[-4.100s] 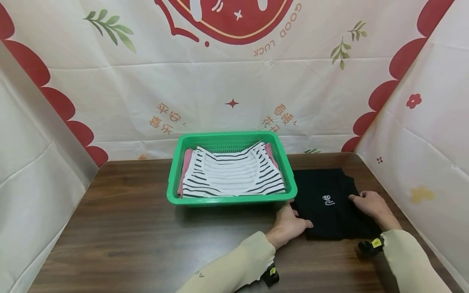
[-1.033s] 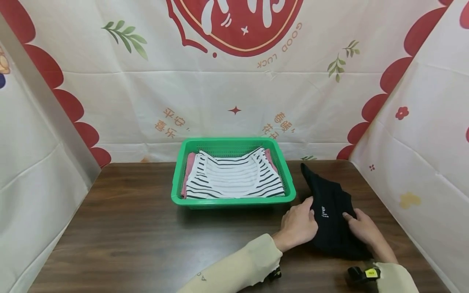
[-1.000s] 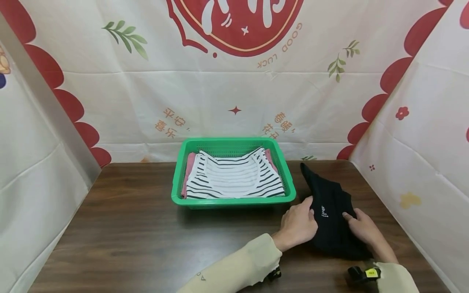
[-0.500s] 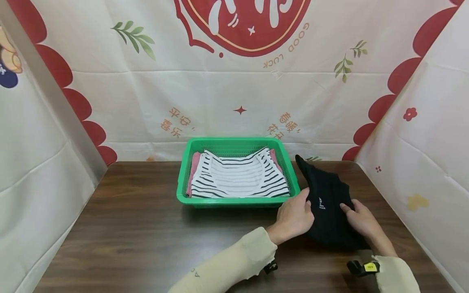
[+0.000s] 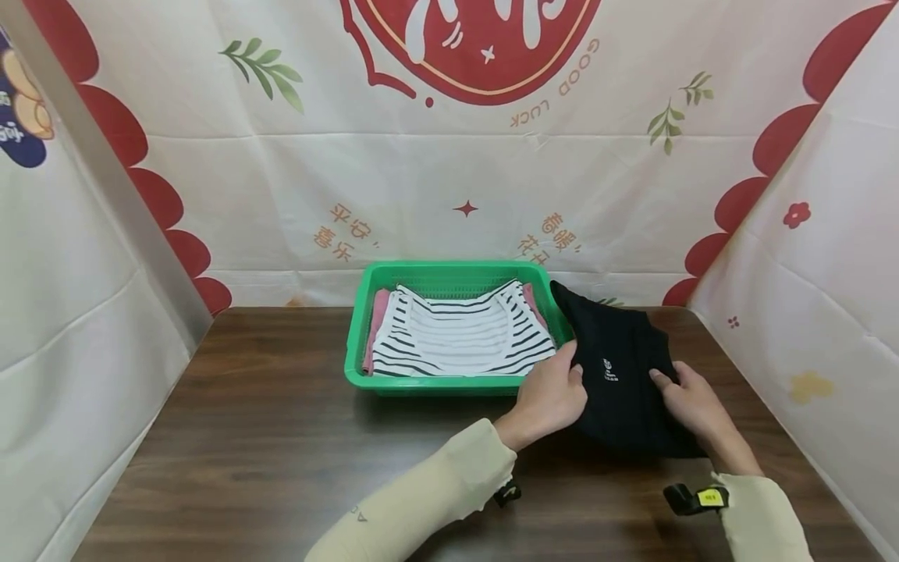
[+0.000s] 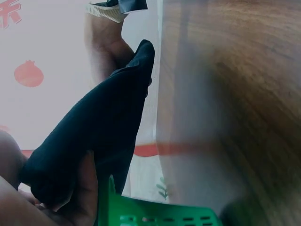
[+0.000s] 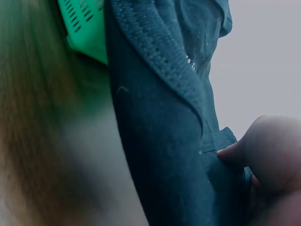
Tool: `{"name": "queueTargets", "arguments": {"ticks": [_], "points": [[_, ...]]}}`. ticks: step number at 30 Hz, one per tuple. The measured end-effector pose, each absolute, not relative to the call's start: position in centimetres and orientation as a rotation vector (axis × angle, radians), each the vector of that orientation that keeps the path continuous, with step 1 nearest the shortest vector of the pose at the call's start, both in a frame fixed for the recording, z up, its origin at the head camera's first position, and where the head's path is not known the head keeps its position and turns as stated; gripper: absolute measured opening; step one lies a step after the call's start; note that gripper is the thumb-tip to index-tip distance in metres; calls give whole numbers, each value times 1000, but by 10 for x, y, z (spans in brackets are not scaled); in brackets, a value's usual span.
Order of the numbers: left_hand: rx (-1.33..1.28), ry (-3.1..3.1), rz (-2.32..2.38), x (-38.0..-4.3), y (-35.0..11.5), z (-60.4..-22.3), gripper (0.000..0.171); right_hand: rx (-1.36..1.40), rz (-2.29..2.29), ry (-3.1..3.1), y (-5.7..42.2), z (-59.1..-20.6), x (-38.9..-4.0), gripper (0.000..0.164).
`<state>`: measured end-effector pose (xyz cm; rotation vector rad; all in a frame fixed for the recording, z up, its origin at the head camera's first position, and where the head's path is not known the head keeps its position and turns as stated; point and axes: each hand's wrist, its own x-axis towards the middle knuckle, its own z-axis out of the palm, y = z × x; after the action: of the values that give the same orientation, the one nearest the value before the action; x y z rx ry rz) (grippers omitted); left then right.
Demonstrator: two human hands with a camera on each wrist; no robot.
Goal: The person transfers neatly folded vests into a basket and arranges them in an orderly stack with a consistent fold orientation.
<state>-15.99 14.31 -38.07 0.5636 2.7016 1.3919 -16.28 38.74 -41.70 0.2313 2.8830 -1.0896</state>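
Note:
A folded black garment [image 5: 621, 390] with a small white print hangs between both hands, close over the right side of the table. My left hand [image 5: 550, 393] grips its left edge, right beside the basket's front right corner. On the opposite edge my right hand [image 5: 695, 402] pinches the cloth, thumb on top. In the left wrist view the garment [image 6: 94, 127] shows edge-on, raised above the wood. The right wrist view shows the thumb pressing on the dark cloth [image 7: 160, 117] near a layered edge. Fingers under the fabric are hidden.
A green plastic basket [image 5: 435, 383] stands at the table's back, holding a striped white shirt [image 5: 456, 336] over pink cloth [image 5: 378, 320]. The brown wooden table [image 5: 246, 437] meets a printed white curtain [image 5: 421, 172] behind and at both sides.
The black garment lay flat on the table at first, then both hands took it up. Over the last second it has moved left and back, its far corner now by the basket's right side.

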Motion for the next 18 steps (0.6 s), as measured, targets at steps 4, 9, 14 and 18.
{"name": "queueTargets", "arguments": {"ticks": [4,9,14,18], "points": [[557,2702,1400,-165,133,-377,43,205,-1082,2931,379,-411,-169,60],[549,2702,1412,-171,123,-375,44,168,-1077,2971,370,-404,-174,60],[531,2662,1479,-175,113,-374,45,150,-1105,2981,360,-399,-178,58],[524,2642,1516,-178,104,-373,46,149,-1140,2979,353,-395,-180,58]]}}
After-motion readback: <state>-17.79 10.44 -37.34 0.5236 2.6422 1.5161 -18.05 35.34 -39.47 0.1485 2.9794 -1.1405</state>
